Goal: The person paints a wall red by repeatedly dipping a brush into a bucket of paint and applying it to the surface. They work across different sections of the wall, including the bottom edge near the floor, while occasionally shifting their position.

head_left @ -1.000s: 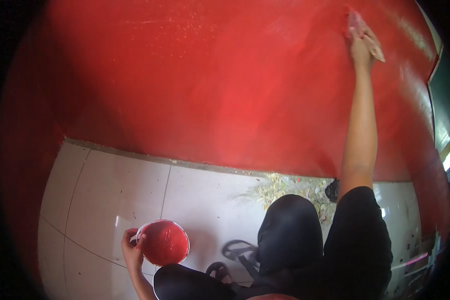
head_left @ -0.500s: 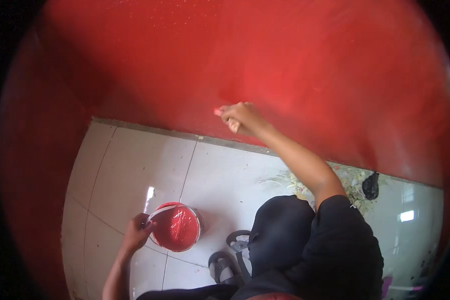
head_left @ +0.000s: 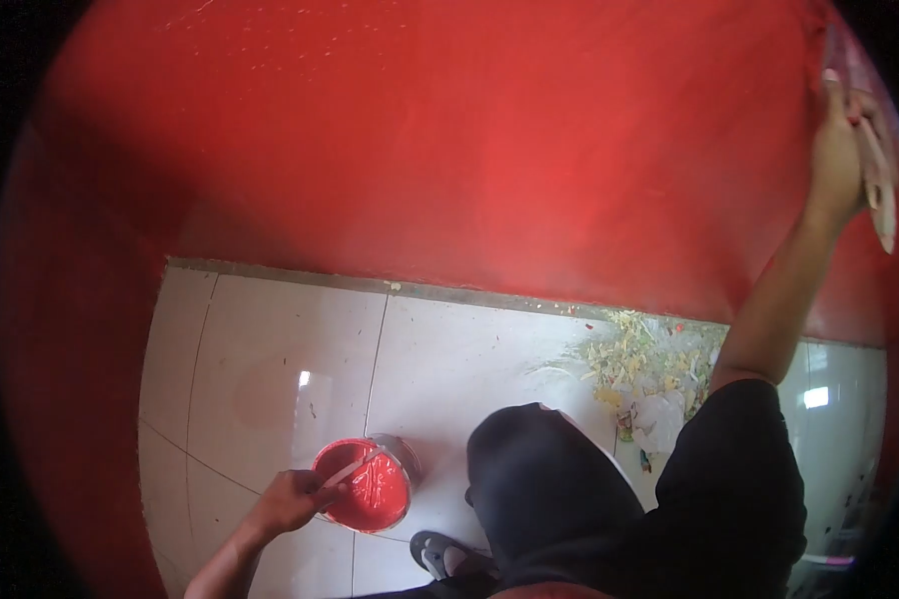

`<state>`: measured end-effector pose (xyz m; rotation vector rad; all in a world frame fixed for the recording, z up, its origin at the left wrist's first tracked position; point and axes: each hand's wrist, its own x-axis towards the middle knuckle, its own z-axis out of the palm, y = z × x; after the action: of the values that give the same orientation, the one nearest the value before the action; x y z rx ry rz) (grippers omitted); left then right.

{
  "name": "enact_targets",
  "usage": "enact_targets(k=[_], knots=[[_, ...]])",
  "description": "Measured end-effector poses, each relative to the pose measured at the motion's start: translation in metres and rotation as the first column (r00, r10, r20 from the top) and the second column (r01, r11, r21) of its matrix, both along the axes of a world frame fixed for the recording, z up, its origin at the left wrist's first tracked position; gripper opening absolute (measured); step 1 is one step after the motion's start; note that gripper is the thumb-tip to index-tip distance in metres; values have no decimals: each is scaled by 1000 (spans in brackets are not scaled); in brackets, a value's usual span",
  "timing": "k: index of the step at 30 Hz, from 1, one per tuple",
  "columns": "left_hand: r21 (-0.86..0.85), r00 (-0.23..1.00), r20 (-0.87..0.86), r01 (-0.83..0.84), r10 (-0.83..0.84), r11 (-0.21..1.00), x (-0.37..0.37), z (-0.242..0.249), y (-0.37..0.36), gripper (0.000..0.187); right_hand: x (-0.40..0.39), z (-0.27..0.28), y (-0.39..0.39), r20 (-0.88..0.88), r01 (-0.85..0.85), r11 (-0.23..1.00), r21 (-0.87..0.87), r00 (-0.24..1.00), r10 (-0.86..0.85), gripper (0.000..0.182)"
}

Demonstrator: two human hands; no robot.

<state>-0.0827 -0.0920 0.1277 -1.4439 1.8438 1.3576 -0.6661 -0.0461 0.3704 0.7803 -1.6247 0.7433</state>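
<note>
My left hand (head_left: 295, 499) is closed on the pale handle of a small paint bucket (head_left: 410, 457), beside its rim. The bucket is tilted toward me, and glossy red paint (head_left: 378, 496) shows inside. Far out at the upper right, my right hand (head_left: 837, 160) grips a paintbrush (head_left: 881, 195) by its pale handle, which sticks out below the fingers. The bristle end is hard to make out near the edge of the view. This hand is close to the red painted wall (head_left: 529, 140), at its right end.
White floor tiles (head_left: 260, 329) meet the wall along a grey unpainted strip (head_left: 449, 293). Scraps and shavings (head_left: 639, 359) lie at the wall's foot, with a crumpled white plastic piece (head_left: 659, 419). My knee (head_left: 544, 469) and a sandalled foot (head_left: 438, 554) are near the bucket.
My right hand has swung from the middle of the wall to its far upper right with the paintbrush. The bucket, held by my left hand, appears slightly lower and more tilted.
</note>
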Motion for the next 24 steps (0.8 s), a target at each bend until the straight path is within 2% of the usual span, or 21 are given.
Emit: enact_targets(k=[2, 3, 4, 6, 7, 8, 9, 10, 11, 12, 13, 14, 15, 17, 18, 19, 20, 21, 22, 23, 24], knots=[[6, 999, 0, -40, 40, 999, -7, 8, 2, 55, -17, -25, -11, -121, 14, 1000, 15, 993, -12, 30], [-1, 996, -6, -88, 88, 996, -10, 13, 3, 55, -1, -40, -27, -384, -174, 985, 17, 908, 167, 27], [-16, 995, -4, -100, 100, 995, -8, 9, 1, 55, 19, -72, -27, -342, -244, 963, 110, 901, 267, 19], [-127, 990, -136, -57, 39, 990, 13, -19, 18, 52, 58, -137, -26, -210, -390, 880, 272, 868, 449, 13], [-72, 983, -106, -158, 150, 985, 7, -12, 24, 50, 77, -170, -25, -192, -359, 855, 374, 872, 450, 10], [-77, 981, -102, -171, 163, 982, 6, -12, 31, 50, 96, -206, -18, -10, -454, 777, 436, 861, 509, 7], [-99, 978, -97, -195, 185, 976, 7, -14, 34, 50, 112, -238, -13, 84, -507, 677, 533, 828, 554, 8], [-120, 972, -103, -222, 210, 968, 9, -17, 40, 50, 129, -250, -6, 124, -576, 532, 620, 742, 659, 8], [-151, 967, -167, -220, 194, 964, 13, -20, 46, 51, 139, -262, 2, 391, -745, 324, 583, 607, 692, 14], [-171, 964, -182, -225, 193, 959, 18, -25, 52, 51, 137, -273, 5, 369, -739, 335, 584, 609, 702, 14], [-191, 960, -177, -252, 219, 949, 22, -28, 56, 52, 131, -274, 4, 630, -882, 180, 436, 442, 639, 16], [-212, 953, -166, -286, 254, 935, 23, -20, 60, 52, 119, -269, -1, 829, -973, 38, 229, 215, 516, 18], [-216, 947, -192, -297, 257, 930, 29, -22, 58, 52, 127, -229, 2, 858, -991, 8, 136, 122, 500, 23], [-162, 880, -274, -440, 388, 884, 40, -19, 63, 47, 127, -146, -4, 838, -984, -166, -63, -142, 526, 21], [-149, 870, -303, -446, 389, 882, 46, -35, 67, 47, 141, -105, -4, 790, -991, -133, -4, -85, 607, 11], [-119, 806, -393, -522, 443, 844, 57, -47, 67, 44, 155, -63, -5, 732, -995, -88, 51, -23, 681, 7], [-75, 729, -471, -594, 497, 801, 66, -56, 70, 42, 164, -27, -9, 556, -942, 217, 255, 327, 764, 14], [-137, 750, -478, -577, 457, 805, 75, -58, 72, 39, 172, 9, -13, 343, -759, 544, 357, 648, 680, 22], [-110, 747, -469, -578, 471, 808, 76, -58, 80, 39, 135, 29, -42, 9, -631, 624, 461, 706, 708, 16], [-127, 711, -515, -615, 478, 778, 82, -62, 80, 41, 177, 45, -40, 85, -800, 524, 293, 567, 819, 7], [-148, 672, -560, -656, 484, 740, 93, -67, 82, 43, 221, 61, -37, 100, -920, 375, 112, 386, 917, 17]])
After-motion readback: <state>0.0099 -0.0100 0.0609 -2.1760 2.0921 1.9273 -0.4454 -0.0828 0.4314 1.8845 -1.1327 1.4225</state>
